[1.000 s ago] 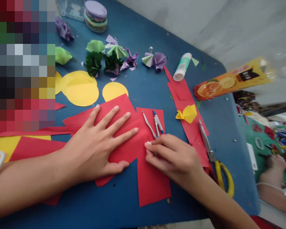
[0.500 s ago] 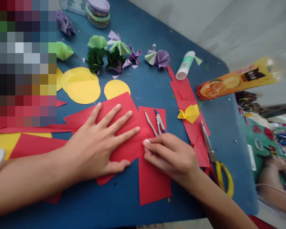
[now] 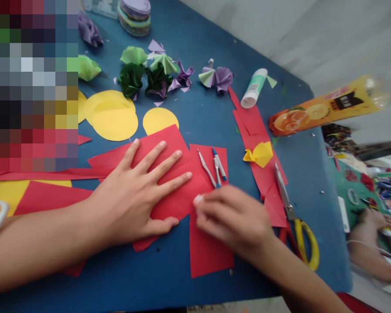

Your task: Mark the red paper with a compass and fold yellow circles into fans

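My left hand (image 3: 138,191) lies flat with spread fingers on a sheet of red paper (image 3: 169,141), pressing it to the table. Just right of it, my right hand (image 3: 236,215) is closed in a pinch, blurred by motion. A small white piece, apparently an eraser (image 3: 198,200), shows at its fingertips, against the right edge of the red paper. Under that hand lies a red paper strip (image 3: 211,256). Above the knuckles, a drawing compass (image 3: 219,167) with blue parts and a slim grey metal tool (image 3: 206,167) rest on red paper.
Yellow-handled scissors (image 3: 289,213) lie to the right beside red scraps (image 3: 260,174). Farther back are a glue stick (image 3: 254,88), an orange drink bottle (image 3: 322,108), yellow circles (image 3: 112,117) and folded green and purple paper (image 3: 163,78). Another person's arm (image 3: 371,248) is at far right.
My right hand has shifted slightly left and down along the red paper's edge with the white piece, uncovering more of the compass. My left hand stays in place.
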`<control>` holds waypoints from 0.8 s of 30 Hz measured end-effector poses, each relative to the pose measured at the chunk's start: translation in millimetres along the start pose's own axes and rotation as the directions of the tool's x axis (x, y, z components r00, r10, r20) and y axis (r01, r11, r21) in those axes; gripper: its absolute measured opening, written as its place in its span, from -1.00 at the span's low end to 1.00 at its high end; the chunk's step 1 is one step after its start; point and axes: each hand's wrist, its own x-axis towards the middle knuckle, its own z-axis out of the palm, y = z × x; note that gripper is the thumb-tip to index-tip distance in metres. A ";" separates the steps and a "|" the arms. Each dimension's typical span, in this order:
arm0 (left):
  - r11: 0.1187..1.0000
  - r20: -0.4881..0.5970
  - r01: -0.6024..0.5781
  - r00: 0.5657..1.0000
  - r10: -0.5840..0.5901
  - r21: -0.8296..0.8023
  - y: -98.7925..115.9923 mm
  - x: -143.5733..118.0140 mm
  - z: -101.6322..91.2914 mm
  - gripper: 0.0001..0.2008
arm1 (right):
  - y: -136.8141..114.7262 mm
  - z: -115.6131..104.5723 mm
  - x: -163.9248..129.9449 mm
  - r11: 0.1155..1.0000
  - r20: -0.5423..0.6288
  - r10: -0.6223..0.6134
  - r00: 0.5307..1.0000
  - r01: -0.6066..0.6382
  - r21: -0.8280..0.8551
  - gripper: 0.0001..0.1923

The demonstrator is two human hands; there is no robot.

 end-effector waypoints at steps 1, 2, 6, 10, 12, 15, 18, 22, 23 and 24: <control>1.000 -0.005 -0.006 1.000 0.006 0.001 0.3 0.0 -0.6 -0.33 | 0.1 -0.1 0.3 0.999 0.034 -0.027 0.999 0.026 0.035 -0.90; 1.000 -0.001 -0.007 1.000 0.007 0.002 0.5 0.0 -1.1 -0.32 | 0.3 -0.3 0.7 0.997 0.054 -0.041 0.998 0.038 0.064 -0.89; 1.000 0.003 0.006 1.000 -0.006 0.011 -0.2 0.4 -0.5 -0.33 | 2.6 -2.6 1.7 0.997 -0.036 0.057 0.998 -0.059 -0.043 -0.89; 1.000 -0.064 -0.030 0.997 0.031 0.009 -2.3 0.4 3.4 -0.30 | 5.8 -6.9 2.4 0.999 0.050 -0.009 0.999 0.006 0.051 -0.86; 1.000 -0.061 -0.022 0.998 0.022 0.008 -2.6 0.3 4.4 -0.30 | 7.4 -9.8 2.7 0.996 -0.014 0.067 0.998 -0.068 -0.049 -0.87; 1.000 -0.051 -0.020 0.998 0.020 0.005 -2.0 0.0 4.0 -0.30 | 7.8 -13.1 2.2 1.000 0.061 -0.002 0.998 0.002 -0.008 -0.88; 1.000 -0.059 -0.012 0.998 0.012 0.008 -1.0 0.2 3.1 -0.29 | 7.3 -14.6 1.3 0.999 0.060 -0.003 0.998 0.005 -0.032 -0.88; 1.000 -0.055 -0.003 0.998 0.004 0.016 0.3 1.0 2.3 -0.30 | 8.4 -14.9 1.0 1.000 0.067 -0.009 0.998 0.010 -0.009 -0.88; 1.000 -0.052 -0.001 0.999 0.002 0.019 0.6 1.1 2.3 -0.30 | 9.0 -14.7 1.2 1.000 0.076 -0.016 0.997 0.016 0.001 -0.88; 1.000 -0.050 0.001 0.999 0.000 0.022 0.7 1.2 2.3 -0.30 | 9.7 -14.6 1.4 1.000 0.060 0.000 0.998 0.001 -0.016 -0.87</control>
